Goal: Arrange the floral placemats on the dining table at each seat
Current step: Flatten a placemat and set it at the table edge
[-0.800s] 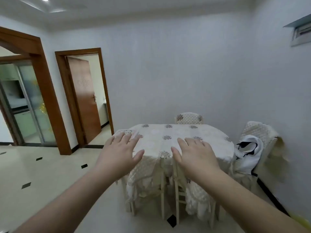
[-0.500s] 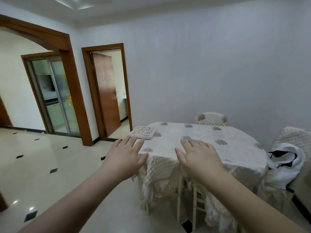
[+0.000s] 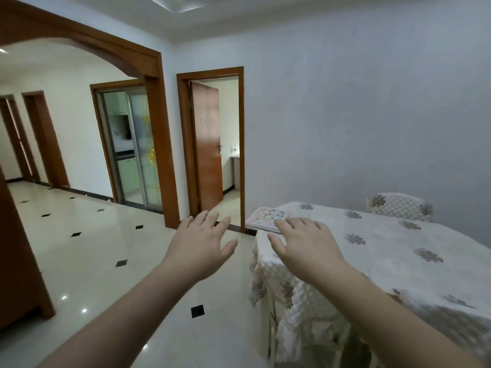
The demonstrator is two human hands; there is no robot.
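With both hands spread flat & empty, left hand [image 3: 198, 247] over floor, right hand [image 3: 305, 247] near stacked floral placemats [image 3: 267, 215] overhanging quilted white tablecloth [image 3: 385, 251] far-left corner: could knock stack off w/ careless reach.

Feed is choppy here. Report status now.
Left hand and right hand open, empty. Placemats stacked at table corner. Nothing in the way.

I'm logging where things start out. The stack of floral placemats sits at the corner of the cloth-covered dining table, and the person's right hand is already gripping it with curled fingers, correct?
Not quite. In the head view the right hand is open, fingers straight, reaching toward the stack of floral placemats without gripping it. The stack does sit at the corner of the quilted white cloth-covered dining table.
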